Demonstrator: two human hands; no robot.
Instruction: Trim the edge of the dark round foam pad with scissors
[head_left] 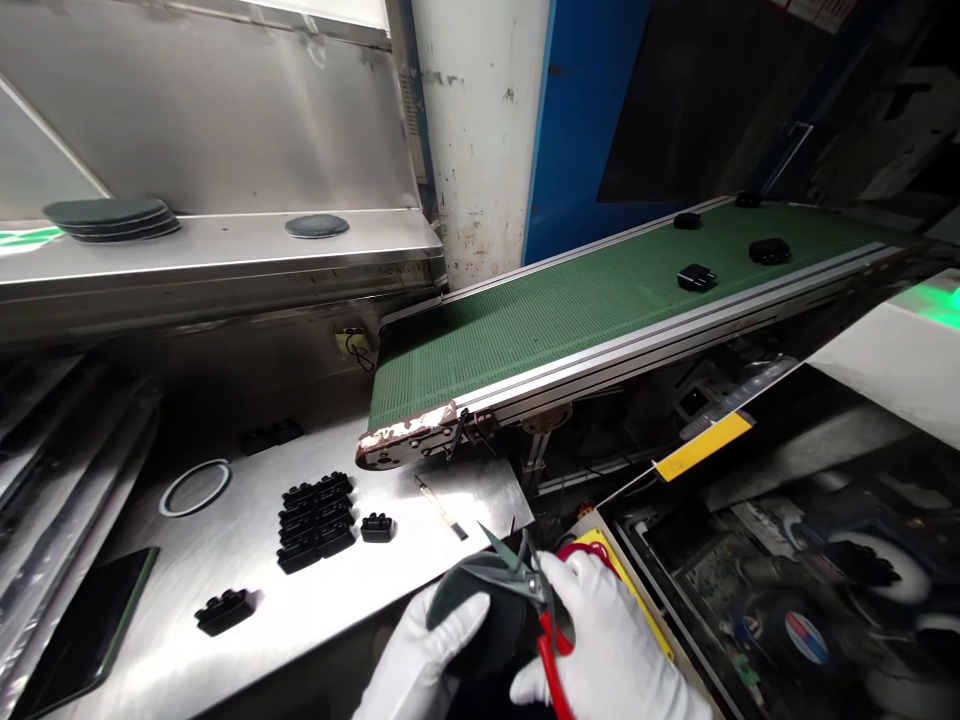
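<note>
My left hand (424,650), in a white glove, is closed on a dark grey-green round disc (491,645), with the thumb lying on its face. Scissors (551,660) with red handles are in my gloved right hand (611,640). Their blades stand apart at the disc's upper edge; whether they touch it I cannot tell. Beyond my hands, a pen-like tool (441,507) lies on the metal table (330,610). Black blocks with rounded knobs (315,520) sit grouped in rows to the left of it, and a single black block (225,610) lies nearer the front.
A green conveyor belt (525,325) slopes down to the table, carrying several black pieces (696,277). On the metal shelf (225,240) are a stack of dark discs (112,217) and one separate disc (316,226). A white ring (196,488) and a dark tablet-like panel (97,625) lie at left.
</note>
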